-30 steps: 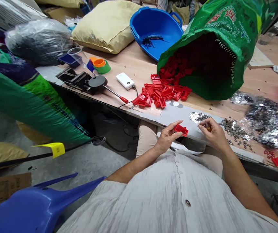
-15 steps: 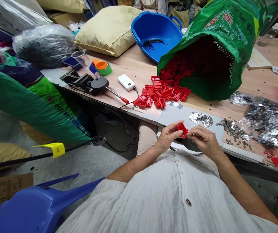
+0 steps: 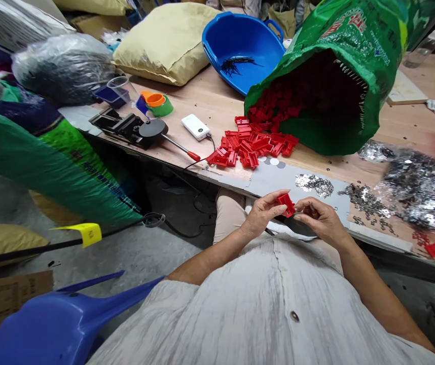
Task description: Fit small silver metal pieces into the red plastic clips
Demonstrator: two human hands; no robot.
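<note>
Pinching, between close-set fingertips of the left hand (image 3: 262,215), a red plastic part (image 3: 286,204) at the near edge of the tabletop (image 3: 215,96). Holding the right hand (image 3: 321,217) nearly closed by its right end; cannot tell whether gripping anything. With silvery discs (image 3: 314,185) just beyond.

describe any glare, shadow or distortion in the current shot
Head view: glare whitens the metal bits and clear bag; head view: shadow darkens the mouth of the green sack; head view: the blue chair seems stretched near the corner; head view: detail inside the red part is too small to tell
</note>
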